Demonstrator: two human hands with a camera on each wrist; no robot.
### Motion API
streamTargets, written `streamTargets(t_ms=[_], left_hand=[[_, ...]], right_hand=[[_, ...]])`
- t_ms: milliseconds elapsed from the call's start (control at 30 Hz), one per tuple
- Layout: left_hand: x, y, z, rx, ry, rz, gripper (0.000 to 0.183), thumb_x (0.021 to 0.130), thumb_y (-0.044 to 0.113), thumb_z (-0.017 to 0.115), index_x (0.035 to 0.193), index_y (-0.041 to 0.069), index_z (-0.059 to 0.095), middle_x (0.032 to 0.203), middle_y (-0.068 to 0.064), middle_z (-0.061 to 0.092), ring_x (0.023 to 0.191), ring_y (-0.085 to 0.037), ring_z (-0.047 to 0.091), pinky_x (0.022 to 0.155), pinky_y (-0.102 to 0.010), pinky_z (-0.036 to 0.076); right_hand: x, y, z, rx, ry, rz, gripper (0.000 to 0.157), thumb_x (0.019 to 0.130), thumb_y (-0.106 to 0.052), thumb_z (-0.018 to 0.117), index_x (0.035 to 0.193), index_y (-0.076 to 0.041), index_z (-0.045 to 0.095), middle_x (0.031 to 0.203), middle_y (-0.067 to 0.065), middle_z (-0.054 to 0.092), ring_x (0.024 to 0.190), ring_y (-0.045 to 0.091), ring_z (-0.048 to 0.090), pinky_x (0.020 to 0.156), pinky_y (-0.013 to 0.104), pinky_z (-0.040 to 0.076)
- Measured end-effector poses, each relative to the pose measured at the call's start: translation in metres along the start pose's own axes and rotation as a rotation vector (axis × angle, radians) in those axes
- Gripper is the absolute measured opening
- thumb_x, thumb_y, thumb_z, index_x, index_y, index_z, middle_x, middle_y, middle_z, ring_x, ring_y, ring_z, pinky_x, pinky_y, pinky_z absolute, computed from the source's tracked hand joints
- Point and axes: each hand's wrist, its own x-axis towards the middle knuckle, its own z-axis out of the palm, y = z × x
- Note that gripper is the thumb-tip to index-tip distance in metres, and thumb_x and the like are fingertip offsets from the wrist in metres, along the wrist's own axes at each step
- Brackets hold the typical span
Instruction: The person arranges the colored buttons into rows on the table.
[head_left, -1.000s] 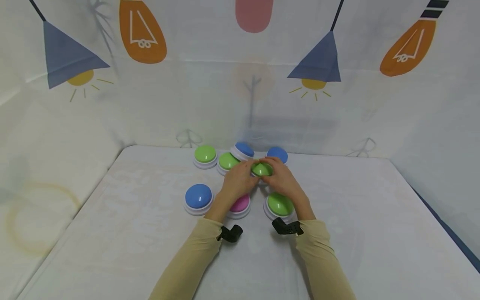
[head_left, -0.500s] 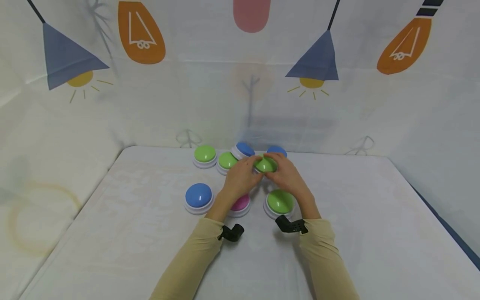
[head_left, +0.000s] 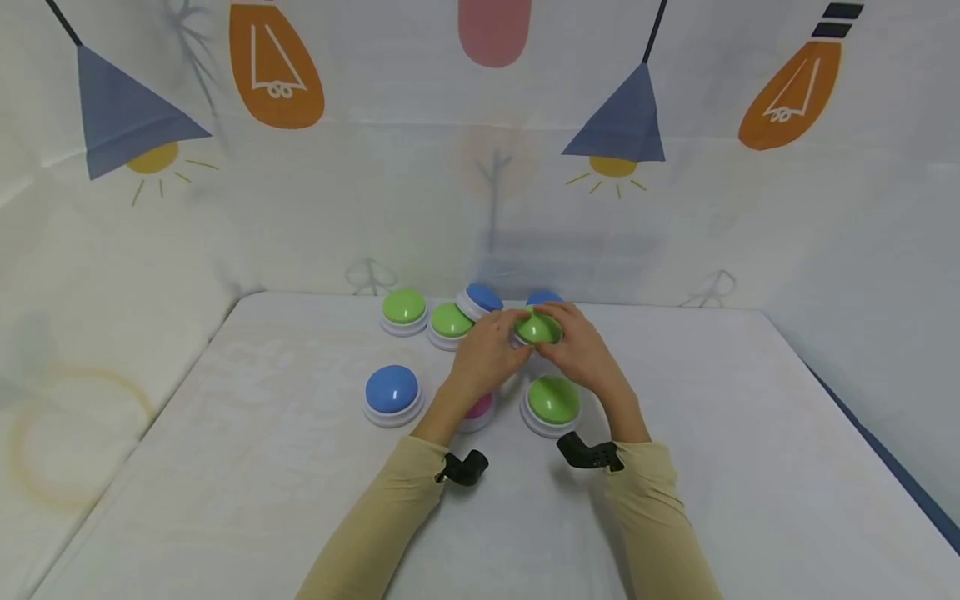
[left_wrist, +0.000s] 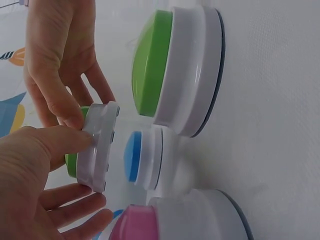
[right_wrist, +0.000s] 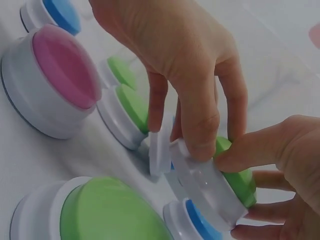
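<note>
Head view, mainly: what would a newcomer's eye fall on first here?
Likely the green button held off the table between left hand and right hand. Next, the lone pink button, partly hidden in the front row. Behind, the orange bulbs printed on the backdrop.

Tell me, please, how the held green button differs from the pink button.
The held button is green-domed; the pink button is pink-domed. The left hand and right hand grip the held button above the table; the pink button sits on it. Both have white bases.
</note>
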Motion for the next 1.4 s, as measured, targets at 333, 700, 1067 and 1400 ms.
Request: streamTargets(t_ms=[333,700,1067,1400], left_hand=[[-0.002,0.01,0.005,-0.012,0.027,0.04,0.053,0.088,0.03,0.074,0.135,0.014,0.058,0.13,-0.009,0.063,0.118,-0.025,0.059,0.094,-0.041,0.052],[-0.004,0.025,0.011,-0.027,-0.041,0.054,0.052,0.09,0.034,0.07,0.137,0.018,0.056,0.135,-0.007,0.059,0.12,-0.026,0.058,0.091,-0.041,0.053],[-0.007,0.041,0.016,-0.024,0.004,0.077,0.051,0.089,0.036,0.071,0.136,0.019,0.058,0.135,-0.005,0.061,0.12,-0.022,0.059,0.092,-0.039,0.053],[-0.011,0.056,0.023,0.03,-0.021,0.12,0.05,0.091,0.038,0.07,0.136,0.019,0.059,0.136,-0.004,0.06,0.121,-0.022,0.059,0.093,-0.043,0.051]], right_hand=[[-0.013,0.001,-0.011,-0.002,-0.008,0.015,0.058,0.089,-0.007,0.069,0.142,0.001,0.048,0.145,0.024,0.043,0.131,0.042,0.045,0.105,0.058,0.04],[-0.037,0.007,-0.024,0.064,0.014,0.053,0.058,0.09,-0.007,0.068,0.144,-0.001,0.046,0.145,0.024,0.043,0.13,0.043,0.046,0.1,0.061,0.044],[-0.051,0.005,-0.035,0.014,0.03,0.048,0.058,0.089,-0.006,0.069,0.143,-0.001,0.047,0.144,0.024,0.043,0.128,0.042,0.047,0.099,0.061,0.044],[-0.068,0.012,-0.043,-0.006,0.033,0.078,0.057,0.09,-0.008,0.068,0.142,0.0,0.046,0.143,0.025,0.043,0.129,0.043,0.046,0.099,0.063,0.044]])
